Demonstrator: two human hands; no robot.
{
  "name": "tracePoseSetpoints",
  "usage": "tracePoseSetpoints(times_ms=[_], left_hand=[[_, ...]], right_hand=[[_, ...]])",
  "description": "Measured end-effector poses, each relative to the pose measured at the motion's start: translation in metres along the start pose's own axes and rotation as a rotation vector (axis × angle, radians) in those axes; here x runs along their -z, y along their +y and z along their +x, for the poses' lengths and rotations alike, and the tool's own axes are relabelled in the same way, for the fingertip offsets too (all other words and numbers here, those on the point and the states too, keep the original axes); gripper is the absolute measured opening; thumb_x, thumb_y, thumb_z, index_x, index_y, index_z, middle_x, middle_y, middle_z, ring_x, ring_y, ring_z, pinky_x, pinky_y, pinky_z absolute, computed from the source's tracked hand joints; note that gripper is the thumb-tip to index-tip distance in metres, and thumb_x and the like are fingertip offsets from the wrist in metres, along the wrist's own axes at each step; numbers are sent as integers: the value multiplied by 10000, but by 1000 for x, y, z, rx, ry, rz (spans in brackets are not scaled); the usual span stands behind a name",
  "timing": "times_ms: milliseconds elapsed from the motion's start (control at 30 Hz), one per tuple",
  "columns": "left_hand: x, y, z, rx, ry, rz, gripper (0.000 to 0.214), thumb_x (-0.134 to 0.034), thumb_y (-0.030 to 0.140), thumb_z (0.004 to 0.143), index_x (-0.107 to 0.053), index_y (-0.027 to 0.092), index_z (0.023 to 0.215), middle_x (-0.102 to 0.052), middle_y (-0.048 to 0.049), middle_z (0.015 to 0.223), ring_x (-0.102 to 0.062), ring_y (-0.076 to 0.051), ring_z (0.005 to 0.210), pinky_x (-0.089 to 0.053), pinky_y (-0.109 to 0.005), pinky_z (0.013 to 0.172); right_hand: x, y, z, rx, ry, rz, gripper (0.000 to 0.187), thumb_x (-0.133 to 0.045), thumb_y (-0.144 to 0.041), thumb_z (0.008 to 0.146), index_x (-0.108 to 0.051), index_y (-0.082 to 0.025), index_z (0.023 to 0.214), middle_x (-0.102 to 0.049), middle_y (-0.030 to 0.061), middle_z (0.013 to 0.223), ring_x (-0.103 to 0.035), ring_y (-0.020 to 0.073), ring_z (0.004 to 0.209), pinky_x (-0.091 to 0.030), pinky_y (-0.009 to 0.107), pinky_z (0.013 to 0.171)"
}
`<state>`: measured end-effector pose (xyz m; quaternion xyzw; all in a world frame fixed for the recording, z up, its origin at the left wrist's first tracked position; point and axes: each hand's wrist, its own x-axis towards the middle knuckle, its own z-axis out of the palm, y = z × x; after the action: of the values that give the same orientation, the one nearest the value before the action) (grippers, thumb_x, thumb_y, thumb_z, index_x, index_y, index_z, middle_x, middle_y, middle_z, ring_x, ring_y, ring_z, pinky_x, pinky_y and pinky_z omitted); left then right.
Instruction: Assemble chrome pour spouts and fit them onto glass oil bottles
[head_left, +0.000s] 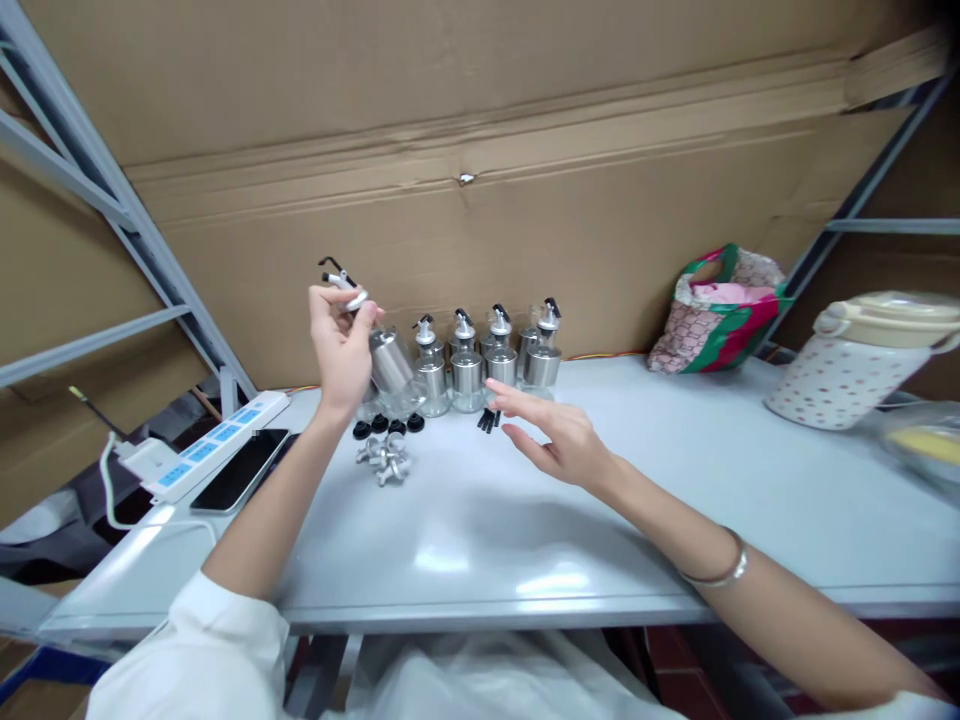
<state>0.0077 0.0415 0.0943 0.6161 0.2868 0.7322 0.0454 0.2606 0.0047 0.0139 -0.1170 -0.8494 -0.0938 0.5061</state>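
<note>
My left hand (341,345) is closed around the spout and neck of a glass oil bottle (392,362) with a steel sleeve. That bottle leans, its base at or just above the table. My right hand (551,432) hovers with fingers stretched out and nothing held, close to several small black strips (488,420). Several more oil bottles (466,370) with silver and black pour spouts stand in a row behind, others partly hidden at the back. In front of the leaning bottle lie several black stoppers (388,425) and a pile of silver spout parts (385,458).
At the left are a white power strip (217,445) with a plug and a phone (240,470). A patterned bag (716,310) and a white dotted jug (851,365) stand to the right. Cardboard (525,230) walls the back of the grey table (600,560).
</note>
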Motion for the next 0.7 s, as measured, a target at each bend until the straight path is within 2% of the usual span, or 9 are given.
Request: tracePoseSetpoints(times_ms=[100, 167, 267, 333, 533, 600, 700], left_hand=[[12, -24, 22, -16, 32, 124, 206, -648, 317, 799, -518, 192, 899, -556, 0, 899, -612, -83, 716, -517, -212, 689], [14, -39, 26, -39, 3, 142, 274, -653, 339, 792, -524, 214, 998, -581, -21, 962, -617, -100, 748, -527, -236, 713], [11, -52, 27, -70, -64, 121, 597, -657, 360, 793, -340, 316, 1298, -595, -38, 1049, -629, -118, 795, -540, -274, 747], [7, -57, 29, -72, -113, 126, 725, -650, 387, 798, -216, 352, 1378, -597, -39, 1037, -633, -124, 786, -547, -296, 749], [7, -61, 36, -94, -234, 141, 664, -617, 448, 812, -260, 329, 1359, -565, -51, 1013, -640, -189, 925, -547, -351, 782], [10, -64, 34, -85, -266, 115, 647, -616, 433, 817, -260, 327, 1347, -570, -51, 1026, -647, -164, 854, -552, -328, 754], [11, -72, 26, -59, -252, 102, 615, -618, 389, 822, -271, 317, 1324, -586, -47, 1034, -631, -122, 751, -551, -300, 727]], right_hand=[[-1, -1, 0, 5, -5, 4, 503, -493, -76, 871, -378, -202, 1345, -588, 141, 1279, -632, 191, 1087, -576, 297, 841], [-2, -2, 0, 23, -8, 0, 506, -496, -73, 866, -373, -194, 1342, -615, 155, 1237, -666, 188, 1024, -587, 290, 797], [-2, -5, 0, 36, -11, 0, 493, -493, -79, 866, -376, -187, 1332, -651, 159, 1181, -703, 177, 924, -594, 274, 729], [-2, -6, 0, 31, -14, -1, 493, -493, -82, 865, -374, -187, 1331, -654, 158, 1175, -710, 172, 893, -593, 273, 712], [-3, -6, 0, 36, -29, -19, 488, -468, -98, 879, -362, -201, 1344, -661, 135, 1170, -713, 160, 877, -594, 272, 727], [-4, -6, 0, 36, -37, -26, 482, -470, -100, 879, -370, -199, 1339, -664, 134, 1165, -712, 161, 883, -594, 276, 740], [-4, -5, -1, 32, -46, -36, 471, -475, -97, 874, -387, -196, 1326, -666, 132, 1163, -710, 161, 890, -594, 277, 751]])
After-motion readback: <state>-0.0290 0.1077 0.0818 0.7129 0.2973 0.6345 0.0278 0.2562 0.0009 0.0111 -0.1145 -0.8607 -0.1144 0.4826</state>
